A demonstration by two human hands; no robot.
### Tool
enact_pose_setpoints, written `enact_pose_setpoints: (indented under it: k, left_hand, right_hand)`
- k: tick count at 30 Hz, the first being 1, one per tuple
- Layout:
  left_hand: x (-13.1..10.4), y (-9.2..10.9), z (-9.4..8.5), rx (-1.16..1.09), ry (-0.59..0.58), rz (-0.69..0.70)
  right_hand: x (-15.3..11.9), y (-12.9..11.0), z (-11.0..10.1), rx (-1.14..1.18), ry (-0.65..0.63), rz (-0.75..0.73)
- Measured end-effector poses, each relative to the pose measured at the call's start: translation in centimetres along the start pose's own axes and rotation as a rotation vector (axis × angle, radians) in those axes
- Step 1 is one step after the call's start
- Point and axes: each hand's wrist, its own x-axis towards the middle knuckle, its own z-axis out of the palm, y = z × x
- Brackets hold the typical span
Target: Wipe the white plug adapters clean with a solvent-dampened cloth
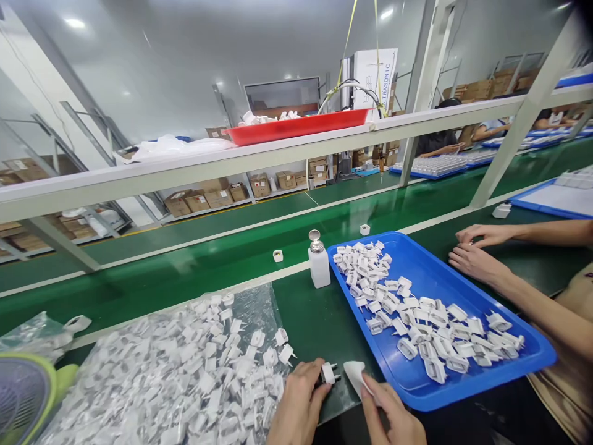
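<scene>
My left hand [299, 402] is closed on a white plug adapter [330, 373], its two pins pointing right. Close by, my right hand [391, 411] pinches a folded white cloth [356, 374], a small gap away from the adapter. Left of my hands, a large heap of white plug housings [185, 371] lies on a clear plastic sheet [259, 306]. To the right, a blue tray [419, 259] holds many more white plug housings [428, 321]. Beyond my hands stands a white pump bottle [319, 267] with a metal top.
Two loose white housings, one nearer [278, 255] and one farther [365, 229], sit on the green conveyor belt [185, 269]. A co-worker's hands [482, 250] are at the right. A green basket [28, 395] stands at lower left. A red tray [301, 127] rests on the overhead shelf [185, 167].
</scene>
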Motion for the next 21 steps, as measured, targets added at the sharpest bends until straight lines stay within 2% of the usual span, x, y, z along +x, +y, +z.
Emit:
enact_pose_setpoints:
  k: [1,3,7,12,16,21]
  left_hand:
    - [0.2,0.0,0.1,0.002,-0.009,0.002]
    - [0.4,-0.1,0.5,0.014,-0.025,-0.012]
    - [0.9,-0.4,0.9,0.029,-0.053,-0.062]
    - [1.3,-0.5,0.7,0.014,-0.080,-0.089]
    - [1.3,-0.7,0.7,-0.010,-0.112,-0.108]
    - [1.4,-1.1,1.0,-0.049,-0.142,-0.135]
  right_hand:
    - [0.2,0.3,0.4,-0.069,-0.021,-0.150]
    - [0.6,0.8,1.1,-0.109,-0.069,-0.329]
    - [0.9,1.2,1.9,-0.137,-0.193,-0.488]
    - [1.1,1.5,1.7,-0.136,-0.331,-0.579]
    - [2.4,1.0,1.6,-0.138,-0.429,-0.546]
    - [3.1,0.9,1.9,-0.153,-0.462,-0.509]
